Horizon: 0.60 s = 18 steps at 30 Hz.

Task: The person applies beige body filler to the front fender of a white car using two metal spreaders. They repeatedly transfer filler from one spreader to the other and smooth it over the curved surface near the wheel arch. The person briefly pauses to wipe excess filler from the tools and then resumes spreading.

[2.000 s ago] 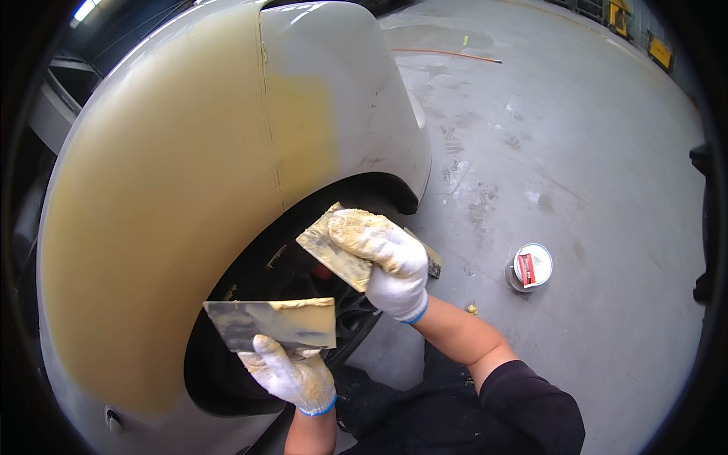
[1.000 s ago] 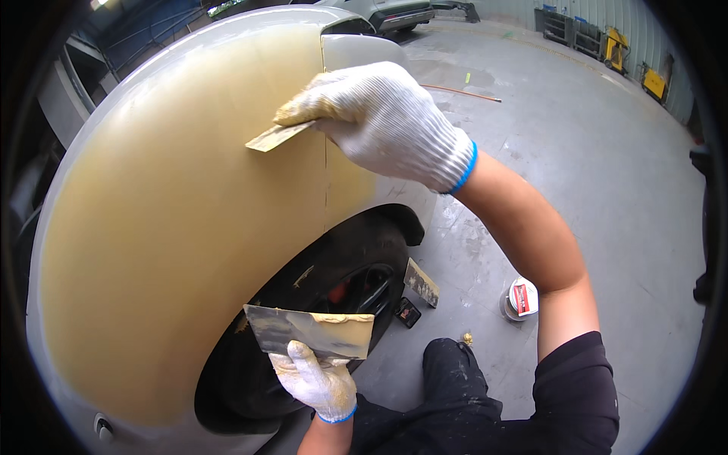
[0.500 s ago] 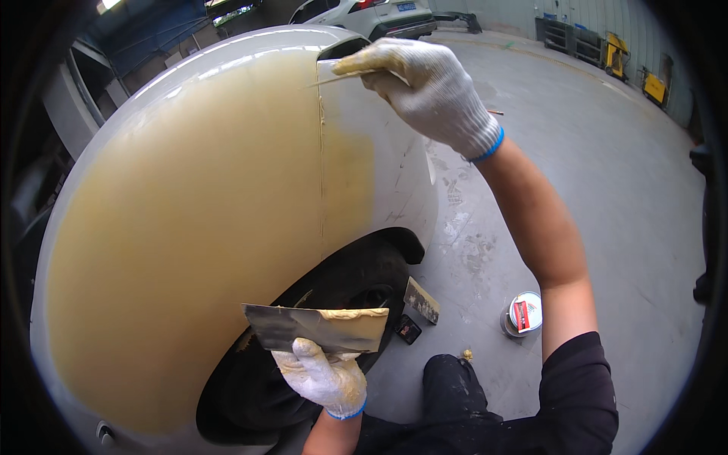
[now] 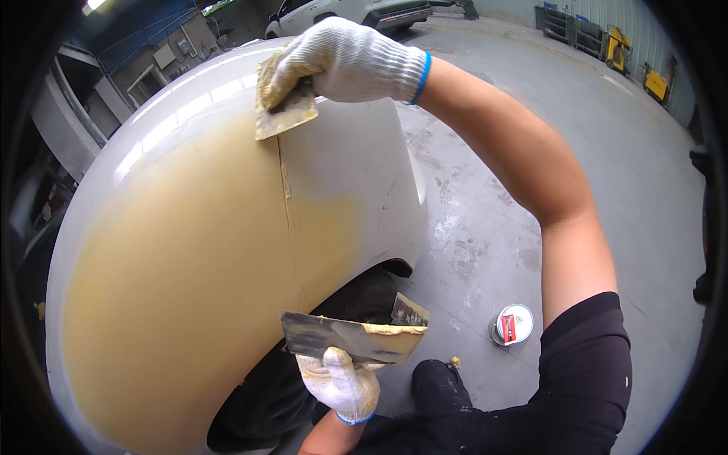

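My right hand (image 4: 345, 64), in a white knit glove with a blue cuff, grips a putty-smeared spreader (image 4: 288, 117). The spreader's lower edge meets the top of the seam on a white car body panel (image 4: 189, 250) covered by a broad yellowish putty patch. Fresh putty (image 4: 286, 182) clings along the seam below it. Low in front of me, my left hand (image 4: 339, 385), gloved too, holds a wide dark putty plate (image 4: 334, 334), thumb on its face. A ridge of cream putty (image 4: 394, 329) lies along the plate's upper right edge.
Beneath the panel is a black tire (image 4: 265, 409) in its wheel arch. Another spreader (image 4: 411, 309) shows behind the plate. A round can (image 4: 513, 324) stands on the grey floor to the right. Farther off are a white car (image 4: 364, 14) and yellow equipment (image 4: 618, 47).
My right hand has moved left, and its spreader has turned from edge-on to showing its face, now against the panel. The view has shifted; the left hand still holds the plate.
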### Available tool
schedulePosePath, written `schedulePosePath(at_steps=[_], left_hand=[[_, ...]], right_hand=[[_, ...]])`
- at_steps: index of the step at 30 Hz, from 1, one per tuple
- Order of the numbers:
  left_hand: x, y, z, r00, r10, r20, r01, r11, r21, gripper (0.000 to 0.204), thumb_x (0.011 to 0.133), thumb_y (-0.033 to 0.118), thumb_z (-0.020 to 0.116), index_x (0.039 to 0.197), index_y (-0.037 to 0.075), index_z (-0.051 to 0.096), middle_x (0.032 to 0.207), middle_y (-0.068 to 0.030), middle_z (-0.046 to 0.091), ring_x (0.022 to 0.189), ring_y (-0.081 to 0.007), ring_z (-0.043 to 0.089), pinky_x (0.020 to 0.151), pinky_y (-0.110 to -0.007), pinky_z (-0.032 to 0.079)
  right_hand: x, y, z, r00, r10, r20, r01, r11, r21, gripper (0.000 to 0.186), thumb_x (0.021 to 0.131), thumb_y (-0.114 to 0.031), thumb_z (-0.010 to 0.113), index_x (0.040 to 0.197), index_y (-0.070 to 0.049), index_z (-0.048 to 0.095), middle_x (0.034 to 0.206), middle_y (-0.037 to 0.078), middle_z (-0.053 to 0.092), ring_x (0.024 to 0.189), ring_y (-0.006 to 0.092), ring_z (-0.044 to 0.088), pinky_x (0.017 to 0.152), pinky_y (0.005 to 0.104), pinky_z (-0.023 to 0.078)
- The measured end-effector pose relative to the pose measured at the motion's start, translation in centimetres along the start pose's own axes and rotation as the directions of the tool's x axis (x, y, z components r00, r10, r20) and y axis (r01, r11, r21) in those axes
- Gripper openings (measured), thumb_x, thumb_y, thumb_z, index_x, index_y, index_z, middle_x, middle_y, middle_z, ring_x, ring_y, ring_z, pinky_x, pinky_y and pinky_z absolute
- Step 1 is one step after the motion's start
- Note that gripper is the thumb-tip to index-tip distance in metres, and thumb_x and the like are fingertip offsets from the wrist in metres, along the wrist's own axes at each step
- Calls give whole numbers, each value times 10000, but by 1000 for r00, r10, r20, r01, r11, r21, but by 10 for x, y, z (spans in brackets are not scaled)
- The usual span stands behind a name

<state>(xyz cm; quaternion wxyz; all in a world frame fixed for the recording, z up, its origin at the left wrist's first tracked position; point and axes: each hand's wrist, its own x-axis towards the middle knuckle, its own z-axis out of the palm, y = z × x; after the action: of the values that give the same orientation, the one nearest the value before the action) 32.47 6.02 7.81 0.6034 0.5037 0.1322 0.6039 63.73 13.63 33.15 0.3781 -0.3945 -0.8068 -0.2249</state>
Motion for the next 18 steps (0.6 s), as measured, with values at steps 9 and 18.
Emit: schedulePosePath(at_steps=[9,18], left_hand=[[16,-63,-14,984,176,-18,-177,984,-38,529,1122,321,628,1532,34,459,1396,-97,619,1198,-183,633,987,-353,581],[-43,-47,-93,998,42,-44,-44,998,-34,429,1145,309,576,1447,12,512,1263,-89,646,1106,-156,660,947,-327,592]], right_hand=[[-201,-123,68,948,313,58,-292,780,553,313,880,47,808,1174,-61,816,1030,82,811,968,214,778,878,314,611],[-211,-118,90,479,873,-88,-675,431,599,327,972,-186,643,1163,76,683,981,118,743,882,189,750,778,342,618]])
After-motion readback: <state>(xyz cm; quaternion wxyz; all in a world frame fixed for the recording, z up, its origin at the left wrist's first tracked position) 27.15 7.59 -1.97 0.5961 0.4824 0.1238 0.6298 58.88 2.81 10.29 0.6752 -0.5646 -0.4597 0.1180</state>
